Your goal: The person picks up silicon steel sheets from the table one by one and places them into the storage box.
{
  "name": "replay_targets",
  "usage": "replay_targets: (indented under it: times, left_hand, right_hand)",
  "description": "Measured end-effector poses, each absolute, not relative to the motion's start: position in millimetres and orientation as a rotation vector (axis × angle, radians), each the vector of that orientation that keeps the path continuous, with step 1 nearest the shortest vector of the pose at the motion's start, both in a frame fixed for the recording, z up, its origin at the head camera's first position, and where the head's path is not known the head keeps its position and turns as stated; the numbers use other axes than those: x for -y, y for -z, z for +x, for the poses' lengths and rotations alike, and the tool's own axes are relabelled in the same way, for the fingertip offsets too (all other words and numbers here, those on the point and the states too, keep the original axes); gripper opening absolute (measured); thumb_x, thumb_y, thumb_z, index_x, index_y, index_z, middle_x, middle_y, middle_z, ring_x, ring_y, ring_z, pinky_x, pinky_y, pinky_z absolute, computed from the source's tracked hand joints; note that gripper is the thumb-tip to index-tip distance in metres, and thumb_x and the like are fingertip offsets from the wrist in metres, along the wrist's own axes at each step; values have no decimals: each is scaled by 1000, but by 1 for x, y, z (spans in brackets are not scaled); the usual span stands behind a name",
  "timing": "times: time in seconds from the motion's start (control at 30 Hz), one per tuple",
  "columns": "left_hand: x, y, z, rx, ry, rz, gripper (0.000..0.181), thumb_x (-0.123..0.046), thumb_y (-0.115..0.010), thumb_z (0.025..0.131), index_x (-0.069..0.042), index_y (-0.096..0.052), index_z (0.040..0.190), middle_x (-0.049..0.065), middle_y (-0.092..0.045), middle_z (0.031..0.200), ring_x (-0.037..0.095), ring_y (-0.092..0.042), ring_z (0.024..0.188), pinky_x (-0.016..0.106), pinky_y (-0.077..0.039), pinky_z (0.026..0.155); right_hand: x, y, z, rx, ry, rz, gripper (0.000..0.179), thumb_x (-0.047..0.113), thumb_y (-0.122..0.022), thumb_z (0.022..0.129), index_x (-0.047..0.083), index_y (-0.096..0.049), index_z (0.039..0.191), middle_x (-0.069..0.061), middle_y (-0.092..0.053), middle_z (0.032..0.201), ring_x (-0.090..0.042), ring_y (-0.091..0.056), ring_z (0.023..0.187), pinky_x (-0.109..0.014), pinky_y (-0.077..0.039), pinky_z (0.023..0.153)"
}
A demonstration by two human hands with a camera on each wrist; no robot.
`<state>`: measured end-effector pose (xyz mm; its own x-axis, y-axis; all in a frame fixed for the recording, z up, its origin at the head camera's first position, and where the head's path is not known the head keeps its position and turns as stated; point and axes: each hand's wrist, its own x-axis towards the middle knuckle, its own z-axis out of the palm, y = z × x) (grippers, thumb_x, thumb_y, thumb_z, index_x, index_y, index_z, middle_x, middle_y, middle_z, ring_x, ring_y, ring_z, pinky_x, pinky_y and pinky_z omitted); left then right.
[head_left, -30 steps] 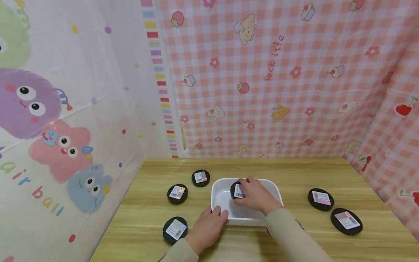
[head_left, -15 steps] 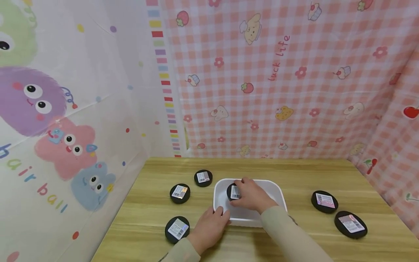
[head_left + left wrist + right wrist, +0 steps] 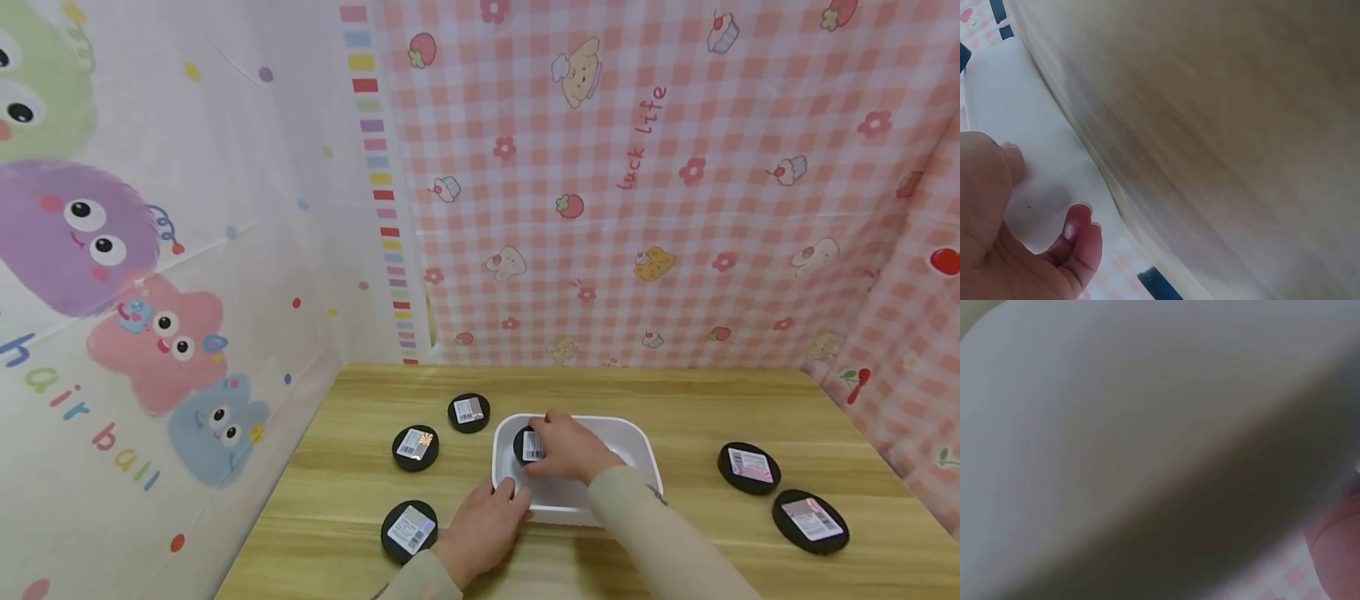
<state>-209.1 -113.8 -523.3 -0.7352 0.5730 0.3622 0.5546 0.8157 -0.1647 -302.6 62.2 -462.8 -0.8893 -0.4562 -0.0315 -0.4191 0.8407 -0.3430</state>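
A white rectangular plastic container (image 3: 568, 512) stands mid-table. My left hand (image 3: 483, 529) holds its near left corner, fingertips over the rim; the left wrist view shows that hand (image 3: 1035, 237) against the white outer wall (image 3: 1054, 156). Inside, at the left end, my right hand (image 3: 568, 450) grips a flat round black disc (image 3: 525, 448) with a white barcode label on top. Its fingers cover the disc's right part. The right wrist view is mostly blurred, with part of the right hand (image 3: 1338, 550) at the right edge.
Similar labelled black discs lie around the container: a far one (image 3: 468, 413), a middle one (image 3: 416, 448) and a near one (image 3: 409, 532) on the left. Two more, a farther disc (image 3: 749, 468) and a nearer disc (image 3: 811, 522), lie right. A pink checked cloth (image 3: 600, 250) hangs behind the wooden table (image 3: 675, 387).
My right hand has moved left inside the container with the black disc, towards its left end. The left hand keeps its hold on the corner. The head view has shifted slightly.
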Motion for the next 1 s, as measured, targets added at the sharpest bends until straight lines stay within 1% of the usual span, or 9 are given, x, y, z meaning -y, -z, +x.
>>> replay_targets:
  times: [0.1,0.3,0.53,0.7,1.0]
  left_hand:
    - [115,526,-208,2602,-55,-840,18,-36,-55,103,-18,-55,104,-1,-55,90,19,-52,74,28,-43,65]
    - [117,524,-208,2630,-25,-845,17,-35,-53,104,-19,-54,102,-2,-56,91,19,-51,74,28,-41,66]
    - [117,522,-208,2626,-24,-864,16,-34,-53,104,-18,-54,102,-2,-55,91,18,-52,75,29,-43,68]
    - [117,522,-207,2622,-25,-866,16,-34,-53,104,-18,-54,103,-2,-55,91,18,-53,76,29,-45,70]
    - [115,521,-208,2607,-29,-874,16,-33,-53,104,-18,-54,101,-2,-57,91,18,-54,77,29,-46,71]
  right_hand:
    - [-59,465,-303,-2884,483,-710,77,45,-84,77,9,-57,140,-20,-58,136,-31,-59,121,-49,-47,105]
    - [-52,464,-306,-2860,445,-782,76,46,-84,77,11,-57,139,-17,-61,133,-26,-61,114,-46,-49,103]
    - [-48,460,-310,-2862,361,-843,77,48,-84,77,11,-58,139,-17,-62,132,-29,-61,116,-46,-49,103]
    - [-47,457,-311,-2845,316,-856,78,49,-84,77,11,-57,140,-16,-61,133,-28,-61,117,-46,-49,104]
    - [-44,453,-312,-2831,311,-824,76,47,-84,78,12,-59,140,-17,-60,137,-28,-61,119,-47,-48,105]
